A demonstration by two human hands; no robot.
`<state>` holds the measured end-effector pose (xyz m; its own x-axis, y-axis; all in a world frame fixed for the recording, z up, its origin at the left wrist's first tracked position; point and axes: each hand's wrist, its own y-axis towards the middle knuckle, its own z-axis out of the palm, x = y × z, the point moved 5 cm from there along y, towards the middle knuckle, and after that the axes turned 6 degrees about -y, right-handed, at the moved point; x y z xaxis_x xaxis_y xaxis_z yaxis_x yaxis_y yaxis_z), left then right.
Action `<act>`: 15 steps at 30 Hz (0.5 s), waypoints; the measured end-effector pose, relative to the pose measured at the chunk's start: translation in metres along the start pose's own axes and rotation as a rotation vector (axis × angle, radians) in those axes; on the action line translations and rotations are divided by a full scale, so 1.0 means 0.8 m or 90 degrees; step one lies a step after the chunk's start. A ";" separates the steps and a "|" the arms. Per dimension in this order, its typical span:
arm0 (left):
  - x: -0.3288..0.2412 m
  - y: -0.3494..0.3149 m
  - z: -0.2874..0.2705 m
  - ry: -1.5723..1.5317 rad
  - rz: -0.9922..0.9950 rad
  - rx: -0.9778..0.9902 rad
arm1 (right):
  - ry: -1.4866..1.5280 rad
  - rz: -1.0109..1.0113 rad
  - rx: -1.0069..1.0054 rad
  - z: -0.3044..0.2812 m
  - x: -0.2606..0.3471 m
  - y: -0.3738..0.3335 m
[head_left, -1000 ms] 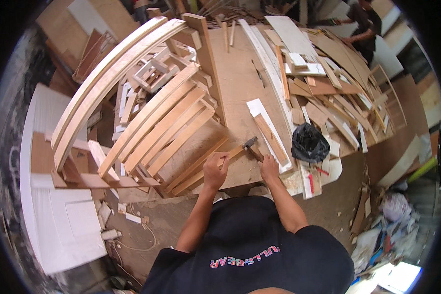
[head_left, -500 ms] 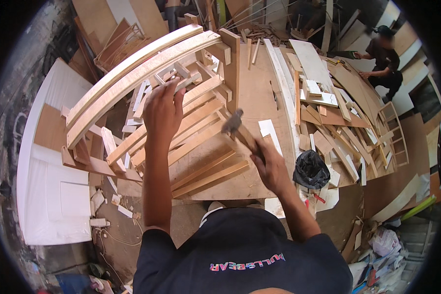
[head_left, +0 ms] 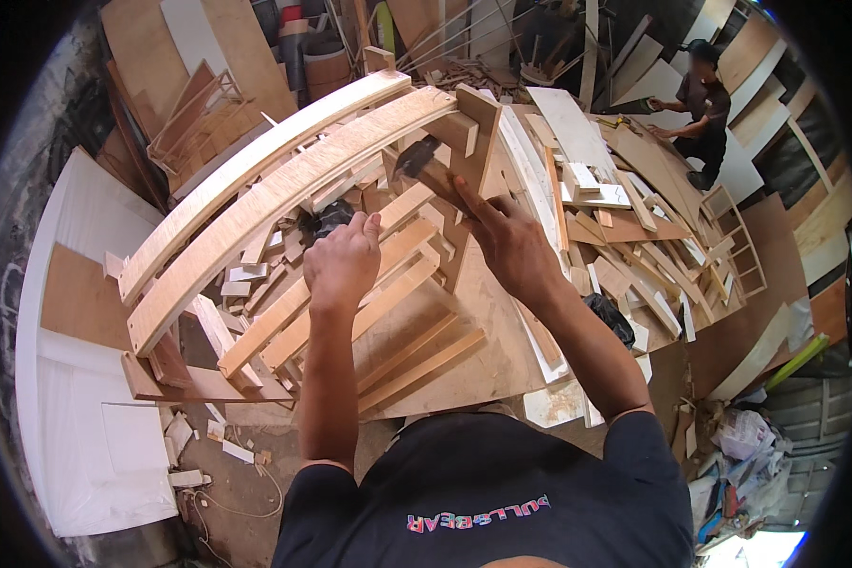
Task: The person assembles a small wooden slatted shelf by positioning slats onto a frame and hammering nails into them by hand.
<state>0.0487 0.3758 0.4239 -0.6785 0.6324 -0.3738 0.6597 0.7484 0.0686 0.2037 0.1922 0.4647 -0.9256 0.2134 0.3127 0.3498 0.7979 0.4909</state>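
My right hand (head_left: 516,241) is wrapped round the wooden handle of a hammer (head_left: 439,178). The hammer's dark head is raised over the right end of a wooden frame (head_left: 284,213), near its upright end board (head_left: 476,142). This frame has two long curved rails at its far side and several straight slats (head_left: 388,284) nearer me. My left hand (head_left: 344,260) is closed above the slats, its fingertips turned away, so what they grip, if anything, is hidden. Just beyond its knuckles shows a black bundle (head_left: 329,220), perhaps plastic.
Two loose strips (head_left: 421,364) lie on the worktable (head_left: 464,369) near me. Heaped offcuts (head_left: 625,246) cover its right side, with a black bag (head_left: 611,317) beside them. A white panel (head_left: 95,445) stands at left. Another person (head_left: 705,109) crouches at far right.
The hammer has swung up and left, over the frame's right end. My left hand has come lower and nearer me, its fingers more curled. The whole view has shifted slightly.
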 end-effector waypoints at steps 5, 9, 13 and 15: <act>0.001 0.005 0.001 -0.016 0.020 0.001 | -0.038 0.050 0.074 0.023 -0.020 -0.005; 0.008 0.009 0.004 -0.006 0.008 0.009 | -0.006 0.019 -0.028 0.010 -0.011 0.004; 0.008 0.008 0.009 -0.011 0.013 0.009 | -0.027 0.014 0.009 0.016 -0.021 0.000; 0.010 0.011 0.011 -0.008 0.022 -0.002 | -0.031 0.028 -0.007 0.010 -0.013 -0.004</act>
<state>0.0518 0.3859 0.4130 -0.6513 0.6554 -0.3824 0.6819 0.7266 0.0841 0.2112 0.1919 0.4537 -0.9149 0.2757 0.2948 0.3920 0.7809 0.4863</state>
